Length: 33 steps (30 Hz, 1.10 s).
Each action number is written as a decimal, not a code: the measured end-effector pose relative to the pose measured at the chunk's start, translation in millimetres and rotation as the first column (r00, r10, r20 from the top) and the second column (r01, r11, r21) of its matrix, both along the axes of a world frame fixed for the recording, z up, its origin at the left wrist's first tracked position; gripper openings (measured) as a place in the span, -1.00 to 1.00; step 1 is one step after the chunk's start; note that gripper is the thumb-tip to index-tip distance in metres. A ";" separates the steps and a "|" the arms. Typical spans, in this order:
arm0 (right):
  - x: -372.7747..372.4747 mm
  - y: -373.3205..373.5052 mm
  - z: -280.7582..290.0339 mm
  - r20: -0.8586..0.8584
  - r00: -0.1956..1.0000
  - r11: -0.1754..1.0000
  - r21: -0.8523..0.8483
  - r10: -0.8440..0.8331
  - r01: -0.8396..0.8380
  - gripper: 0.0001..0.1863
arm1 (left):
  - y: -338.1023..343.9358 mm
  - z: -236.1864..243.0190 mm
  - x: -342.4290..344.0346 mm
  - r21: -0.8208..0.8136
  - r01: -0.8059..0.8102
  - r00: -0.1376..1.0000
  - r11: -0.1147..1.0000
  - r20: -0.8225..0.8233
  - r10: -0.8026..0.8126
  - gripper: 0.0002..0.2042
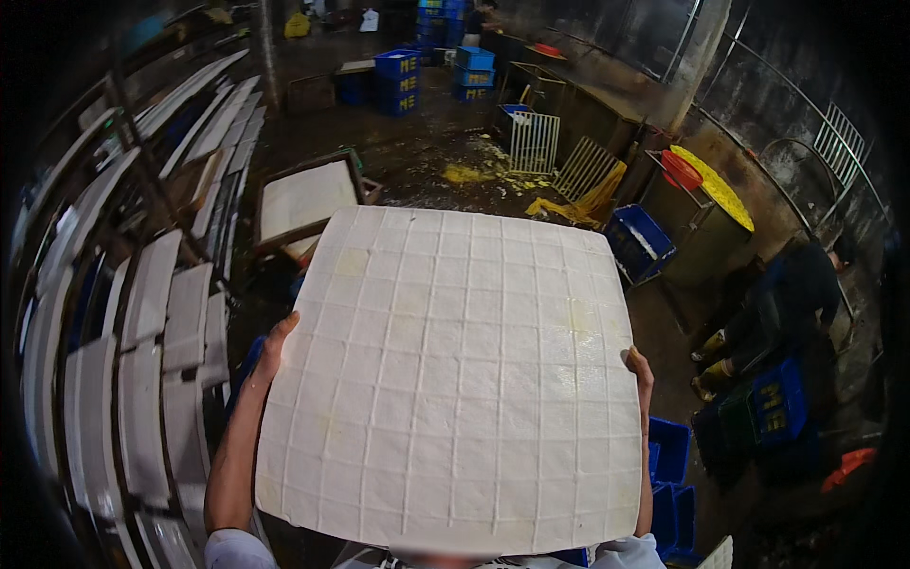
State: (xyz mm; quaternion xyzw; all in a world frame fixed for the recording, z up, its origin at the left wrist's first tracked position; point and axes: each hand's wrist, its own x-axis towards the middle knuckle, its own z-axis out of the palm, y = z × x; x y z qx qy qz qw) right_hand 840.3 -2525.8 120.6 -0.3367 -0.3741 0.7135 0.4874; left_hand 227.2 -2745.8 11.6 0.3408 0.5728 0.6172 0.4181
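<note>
A large white square slab [445,379], marked with a raised grid and a few pale yellowish patches, fills the lower middle of the view. My left hand [276,346] is closed on its left edge, the forearm coming up from the lower left. My right hand [640,365] grips the opposite edge, its fingers mostly hidden behind the slab. Both sleeves show at the bottom.
Racks of white slabs [142,370] line the left. A framed white slab [305,199] lies beyond. Blue crates [396,85] stand behind, metal grids [534,142] and tubs [681,171] at right. A person [787,313] bends at right; another [482,24] stands at back.
</note>
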 end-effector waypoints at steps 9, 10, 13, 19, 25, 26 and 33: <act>-104.0 312.5 24.5 0.248 0.831 0.772 0.565 -0.497 0.293 -0.53 | 416.6 124.5 -84.1 0.036 0.171 0.971 0.985 -0.175 -0.163 -0.39; -129.8 354.7 16.9 0.287 0.774 0.693 0.674 -0.565 0.256 -0.53 | 446.2 138.9 -103.5 0.012 0.175 0.979 0.984 -0.107 -0.173 -0.38; -184.0 462.5 37.6 0.397 0.516 0.509 0.856 -0.759 0.089 -0.53 | 564.7 176.3 -100.0 0.016 0.239 0.947 0.971 0.218 -0.236 -0.33; -233.3 760.8 -3.6 0.249 0.715 0.443 0.891 -0.654 0.095 -0.51 | 807.7 183.9 -204.4 0.020 0.200 0.980 0.979 -0.001 -0.200 -0.40; -372.5 997.3 -3.3 0.212 0.812 0.480 0.872 -0.545 0.094 -0.48 | 1027.1 184.8 -328.3 0.097 0.131 0.971 0.987 -0.215 -0.108 -0.27; -392.2 1029.0 6.3 0.190 0.838 0.569 0.805 -0.512 0.166 -0.46 | 1069.4 191.5 -342.3 0.060 0.146 0.971 0.987 -0.200 -0.131 -0.29; -455.9 1304.2 -17.8 0.225 0.883 0.723 0.670 -0.413 0.167 -0.47 | 1357.6 226.2 -438.6 -0.041 0.223 0.974 0.974 0.043 -0.221 -0.39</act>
